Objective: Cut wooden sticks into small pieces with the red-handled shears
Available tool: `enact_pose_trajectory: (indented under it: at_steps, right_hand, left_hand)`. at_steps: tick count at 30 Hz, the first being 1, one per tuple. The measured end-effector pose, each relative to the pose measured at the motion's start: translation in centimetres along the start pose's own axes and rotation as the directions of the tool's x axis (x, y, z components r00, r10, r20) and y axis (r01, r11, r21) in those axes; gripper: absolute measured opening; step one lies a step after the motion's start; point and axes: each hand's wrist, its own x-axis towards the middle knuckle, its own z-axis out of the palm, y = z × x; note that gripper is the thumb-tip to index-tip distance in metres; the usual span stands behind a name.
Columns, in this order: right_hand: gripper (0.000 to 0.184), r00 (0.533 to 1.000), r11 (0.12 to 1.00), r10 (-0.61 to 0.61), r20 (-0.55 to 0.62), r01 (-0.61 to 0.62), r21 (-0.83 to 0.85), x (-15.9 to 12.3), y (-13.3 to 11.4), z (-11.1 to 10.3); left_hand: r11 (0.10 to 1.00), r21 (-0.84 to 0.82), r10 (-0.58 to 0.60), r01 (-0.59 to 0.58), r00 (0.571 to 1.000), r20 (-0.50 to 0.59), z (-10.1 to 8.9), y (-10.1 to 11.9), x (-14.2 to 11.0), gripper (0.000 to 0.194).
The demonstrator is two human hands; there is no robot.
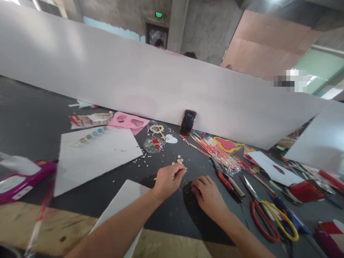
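Observation:
My left hand [170, 180] hovers over the dark tabletop, thumb and fingers pinched together; whatever sits between the tips is too small to make out. Just beyond it lies a little cluster of pale beige pieces [180, 159]. To its right, my right hand [209, 196] is low over the table with curled fingers, and its fingertips hide anything they hold. Small crumbs are scattered between and around both hands. Red-handled pliers [225, 180] lie to the right of my right hand. A white sheet [118, 204] is partly under my left forearm.
A phone [187, 122] leans against the white partition [161, 82]. Right: scissors [264, 208], red-and-cream sticks [206, 145] and a red jar [309, 191]. Left: a white board [91, 161], pink foam cut-outs [126, 120] and a purple tool [34, 179]. A clear dish [153, 145] sits mid-table.

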Motion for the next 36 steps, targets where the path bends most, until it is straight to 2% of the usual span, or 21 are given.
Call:
enact_pose_trajectory:
  at_steps: [6, 10, 20, 23, 28, 31, 36]
  right_hand:
    - [0.011, 1.000, 1.000, 0.002, -0.011, -0.002, 0.014, -1.3, 0.6, -0.2]
    - [0.012, 0.999, 0.999, 0.038, -0.027, -0.038, 0.000, -1.7, 1.0, 0.0]
    - [0.011, 0.995, 0.996, 0.075, -0.064, -0.078, -0.044, -0.6, 0.7, 0.7]
    - [0.018, 0.995, 0.995, 0.081, -0.067, -0.084, -0.055, -0.1, 0.8, 0.6]
    - [0.027, 1.000, 0.998, -0.020, -0.015, 0.019, -0.055, 1.2, -0.4, 0.1]
    - [0.019, 0.997, 0.996, -0.078, 0.016, 0.079, -0.046, 2.2, -1.8, 0.5]
    - [0.009, 0.997, 0.995, -0.080, 0.019, 0.081, -0.051, 3.5, -2.9, 1.3]
  left_hand:
    - [1.000, 0.006, 0.001, -0.001, 1.000, 0.003, -0.1, 0.1, 0.0, 0.013]
    - [1.000, -0.001, 0.001, -0.001, 1.000, -0.011, -0.1, 0.0, 0.0, 0.012]
    - [1.000, -0.007, -0.008, 0.008, 0.999, -0.032, -0.1, -0.2, 0.0, 0.012]
    - [1.000, -0.005, 0.000, 0.000, 0.999, -0.040, -0.2, -0.2, 0.0, 0.012]
    - [1.000, 0.002, -0.001, 0.001, 0.998, -0.069, -0.6, -0.2, 0.5, 0.014]
    - [1.000, -0.004, 0.008, -0.008, 0.995, -0.104, -0.8, -0.3, 0.7, 0.015]
    - [0.999, -0.025, 0.032, -0.036, 0.992, -0.124, -0.8, -0.4, 0.7, 0.014]
